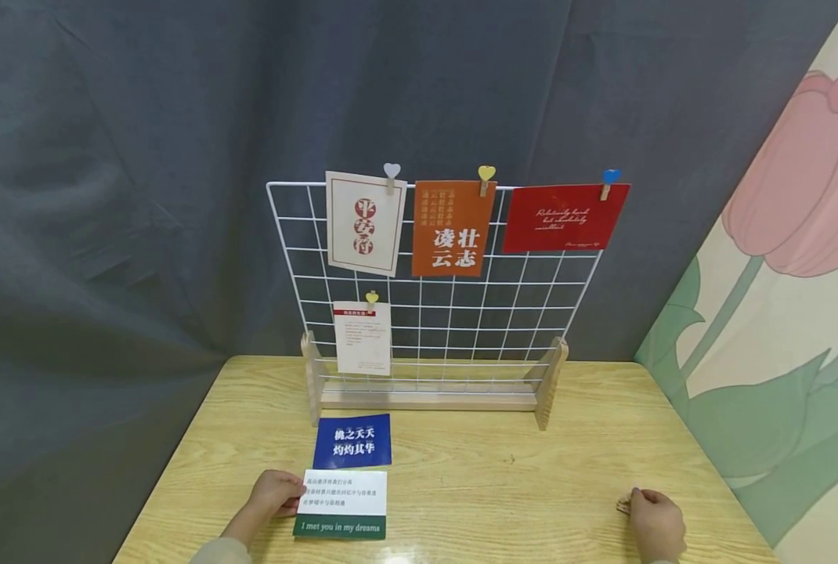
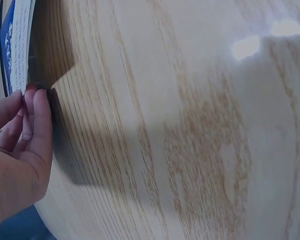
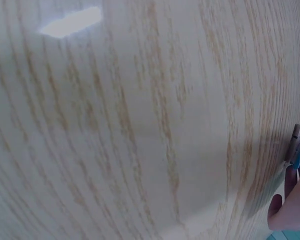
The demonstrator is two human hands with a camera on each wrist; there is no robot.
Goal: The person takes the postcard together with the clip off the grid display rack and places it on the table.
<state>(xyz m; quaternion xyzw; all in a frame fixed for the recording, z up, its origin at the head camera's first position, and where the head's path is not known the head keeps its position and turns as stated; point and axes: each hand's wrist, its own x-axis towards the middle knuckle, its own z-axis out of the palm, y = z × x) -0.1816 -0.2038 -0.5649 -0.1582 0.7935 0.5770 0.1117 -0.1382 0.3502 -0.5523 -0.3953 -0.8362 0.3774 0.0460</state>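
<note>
My left hand (image 1: 275, 495) pinches the left edge of a white and green postcard (image 1: 344, 501), printed with "I met you in my dreams". Seen from the left wrist, the postcard (image 2: 21, 47) stands nearly edge-on above the table, held between thumb and fingers. A blue card (image 1: 353, 441) with white characters lies just behind it. At the right side of the table, my right hand (image 1: 657, 523) holds a small wooden clothespin (image 3: 294, 144) in its fingers, with a bit of blue on it in the right wrist view.
A white wire grid (image 1: 454, 313) stands on wooden feet at the back. Clothespins hold a cream card (image 1: 364, 254), an orange card (image 1: 453, 254), a red card (image 1: 560, 235) and a smaller white card (image 1: 363, 348) on it. Dark cloth (image 1: 419, 94) hangs behind.
</note>
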